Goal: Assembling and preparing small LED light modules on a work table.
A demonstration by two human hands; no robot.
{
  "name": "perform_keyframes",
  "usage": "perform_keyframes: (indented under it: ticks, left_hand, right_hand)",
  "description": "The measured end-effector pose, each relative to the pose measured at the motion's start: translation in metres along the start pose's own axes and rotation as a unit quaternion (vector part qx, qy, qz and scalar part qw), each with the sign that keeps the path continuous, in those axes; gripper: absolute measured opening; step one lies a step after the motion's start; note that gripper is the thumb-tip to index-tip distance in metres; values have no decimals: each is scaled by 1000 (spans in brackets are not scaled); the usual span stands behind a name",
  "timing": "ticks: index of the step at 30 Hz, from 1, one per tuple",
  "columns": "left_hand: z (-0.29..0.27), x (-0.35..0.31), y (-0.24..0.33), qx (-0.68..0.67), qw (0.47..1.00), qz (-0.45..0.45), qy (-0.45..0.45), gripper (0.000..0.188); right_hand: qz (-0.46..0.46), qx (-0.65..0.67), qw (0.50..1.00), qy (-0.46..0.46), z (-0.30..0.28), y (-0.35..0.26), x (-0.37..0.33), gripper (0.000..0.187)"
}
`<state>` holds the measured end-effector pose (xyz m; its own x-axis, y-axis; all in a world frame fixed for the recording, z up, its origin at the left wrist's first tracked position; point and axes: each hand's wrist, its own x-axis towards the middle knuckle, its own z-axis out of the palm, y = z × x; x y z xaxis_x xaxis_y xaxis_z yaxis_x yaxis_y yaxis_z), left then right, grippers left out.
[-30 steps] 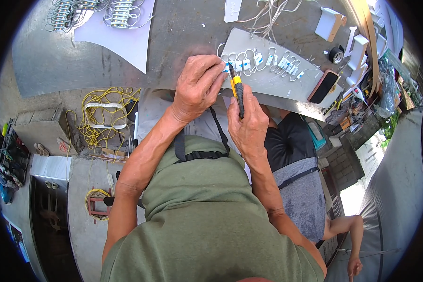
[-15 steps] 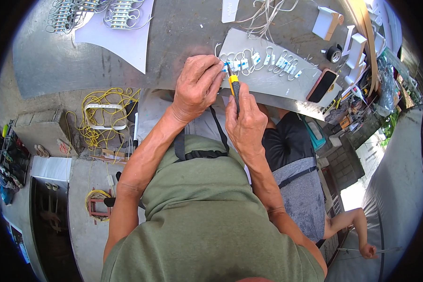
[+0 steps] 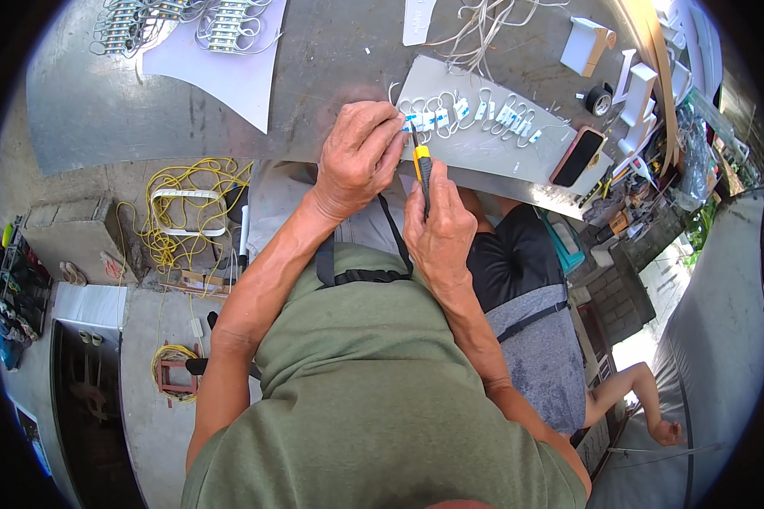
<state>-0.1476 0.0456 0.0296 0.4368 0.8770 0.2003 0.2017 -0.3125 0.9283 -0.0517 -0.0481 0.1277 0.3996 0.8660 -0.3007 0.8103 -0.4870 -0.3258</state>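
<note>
The lower handle of the knife is hidden in the right hand, by whose curled fingers it is gripped. The blade tip is hard to make out against the nearest of the modules. By the bent fingers of the left hand the chain's near end is partly covered; whether it is pinched cannot be told. The modules are laid out on the plate, rightward from the left fingertips and beyond the right hand. Wires are cut off above.
</note>
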Motion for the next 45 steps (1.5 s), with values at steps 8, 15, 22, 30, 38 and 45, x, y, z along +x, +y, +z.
perform_keyframes:
  ticks: [8, 15, 22, 30, 38, 45]
  left_hand:
    - [0, 0, 0, 2, 1000, -1, 1, 31]
    - [0, -2, 0, 1, 1000, 5, 0, 30]
    - [-1, 0, 0, 0, 1000, 1, -1, 31]
    - [-11, -3, 4, -25, 997, -66, 5, 31]
    - [-5, -4, 4, 0, 997, -74, 20, 26]
    - [-3, -3, 6, -15, 996, -84, 29, 23]
  right_hand:
    - [6, -6, 1000, -4, -2, 2, -4, 44]
    - [20, 17, 1000, -8, -7, 1, -8, 42]
    - [31, 34, 999, -22, -15, 0, -10, 43]
    - [13, 65, 998, 19, -9, 2, -8, 43]
    - [-3, 60, 998, 6, -5, -3, 4, 44]
    - [2, 45, 999, 0, -2, -3, 6, 45]
